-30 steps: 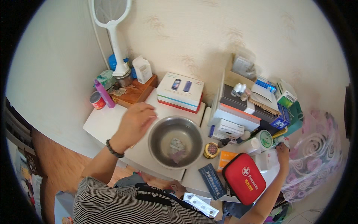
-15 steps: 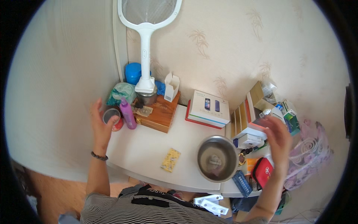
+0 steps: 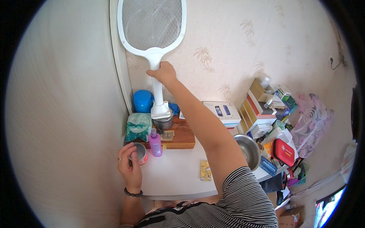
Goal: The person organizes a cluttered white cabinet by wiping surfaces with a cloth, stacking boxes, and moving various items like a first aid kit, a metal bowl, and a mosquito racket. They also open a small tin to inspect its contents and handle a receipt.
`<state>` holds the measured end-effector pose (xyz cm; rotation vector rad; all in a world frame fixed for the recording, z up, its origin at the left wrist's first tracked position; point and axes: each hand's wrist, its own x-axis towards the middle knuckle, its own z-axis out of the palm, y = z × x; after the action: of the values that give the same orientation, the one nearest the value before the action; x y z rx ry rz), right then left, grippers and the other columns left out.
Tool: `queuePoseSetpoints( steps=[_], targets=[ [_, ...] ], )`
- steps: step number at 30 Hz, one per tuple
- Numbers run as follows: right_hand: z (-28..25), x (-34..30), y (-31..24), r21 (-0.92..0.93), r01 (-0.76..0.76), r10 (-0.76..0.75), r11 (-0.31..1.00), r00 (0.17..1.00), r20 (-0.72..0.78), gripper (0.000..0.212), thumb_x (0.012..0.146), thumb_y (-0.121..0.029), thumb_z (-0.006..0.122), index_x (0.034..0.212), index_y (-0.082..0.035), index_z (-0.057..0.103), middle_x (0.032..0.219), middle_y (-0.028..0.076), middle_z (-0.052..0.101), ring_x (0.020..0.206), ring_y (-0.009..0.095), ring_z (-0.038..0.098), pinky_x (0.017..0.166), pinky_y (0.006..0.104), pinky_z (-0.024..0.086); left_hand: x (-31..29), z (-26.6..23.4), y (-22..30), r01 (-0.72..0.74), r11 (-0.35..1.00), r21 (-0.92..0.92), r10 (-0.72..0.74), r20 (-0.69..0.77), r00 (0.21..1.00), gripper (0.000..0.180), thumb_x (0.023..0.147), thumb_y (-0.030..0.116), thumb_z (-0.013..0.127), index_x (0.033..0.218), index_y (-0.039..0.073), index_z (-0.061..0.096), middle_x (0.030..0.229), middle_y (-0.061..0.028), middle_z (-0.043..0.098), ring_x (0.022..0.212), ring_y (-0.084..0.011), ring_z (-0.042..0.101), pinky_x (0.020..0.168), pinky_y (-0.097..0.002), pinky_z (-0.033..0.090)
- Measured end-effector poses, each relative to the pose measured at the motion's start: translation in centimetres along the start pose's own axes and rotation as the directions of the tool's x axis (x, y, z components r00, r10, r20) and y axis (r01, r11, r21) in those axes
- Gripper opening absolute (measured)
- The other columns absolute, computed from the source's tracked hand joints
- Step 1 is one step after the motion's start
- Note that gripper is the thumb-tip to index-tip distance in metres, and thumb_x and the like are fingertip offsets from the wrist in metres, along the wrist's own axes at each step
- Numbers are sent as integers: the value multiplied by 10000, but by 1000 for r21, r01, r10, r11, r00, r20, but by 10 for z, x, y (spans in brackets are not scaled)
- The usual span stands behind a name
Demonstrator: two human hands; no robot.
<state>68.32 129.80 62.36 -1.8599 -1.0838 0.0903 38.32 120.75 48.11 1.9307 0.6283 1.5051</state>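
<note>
A white electric fly swatter (image 3: 157,93) with a mesh head stands upright on its base at the back left. My right hand (image 3: 164,73) is closed around the upper part of its handle, arm stretched across the desk. Below, a grey metal tin (image 3: 163,123) sits on a brown wooden box (image 3: 184,131). My left hand (image 3: 130,167) has its fingers curved and apart, beside a red round can (image 3: 141,154) with a dark top. It overlaps the can's left edge; whether it touches is hard to tell. A purple bottle (image 3: 155,143) stands right of the can.
Behind are a blue round container (image 3: 143,101) and a green package (image 3: 138,127). Rightward lie a yellow patterned packet (image 3: 205,170), a white phone box (image 3: 224,114), a steel bowl (image 3: 249,152), stacked boxes (image 3: 256,110) and a red first-aid pouch (image 3: 283,152). My right arm hides part of the desk (image 3: 167,182).
My right hand has swung from above the boxes on the right over to the swatter and gripped its handle. The view has shifted, and my left hand remains by the can.
</note>
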Motion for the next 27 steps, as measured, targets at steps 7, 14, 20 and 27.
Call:
queuePoseSetpoints(
  steps=[7,14,20,27],
  targets=[
    [-25,-15,3,40,177,-160,983,950,-267,365,673,-316,780,816,12,708,776,180,685,726,275,668,703,386,525,-7,6,-11,5,995,-96,-6,-3,1000,152,967,58,501,1039,-11,615,1132,-143,613,1064,-255,574,949,-358,438],
    [-207,-129,-30,135,243,-170,960,897,-408,384,648,-303,791,771,43,678,708,137,666,611,201,644,577,336,530,-26,9,-6,26,985,-173,-13,81,997,186,983,35,462,1103,-23,592,1196,-138,574,1108,-228,546,967,-345,432],
    [-334,-355,-9,117,12,54,993,832,-552,265,778,-218,755,888,8,675,774,57,674,684,117,631,632,273,514,-53,38,35,-72,982,-176,120,280,952,195,949,25,494,1108,-43,586,1148,-158,593,1078,-252,563,953,-354,435],
    [-329,-584,70,215,-294,343,931,513,-787,172,790,-166,752,840,-26,666,773,20,668,690,83,609,626,258,499,-156,155,147,604,649,-462,419,880,223,488,839,180,687,1263,0,525,1285,-144,525,1200,-289,502,1016,-404,400]
  ],
)
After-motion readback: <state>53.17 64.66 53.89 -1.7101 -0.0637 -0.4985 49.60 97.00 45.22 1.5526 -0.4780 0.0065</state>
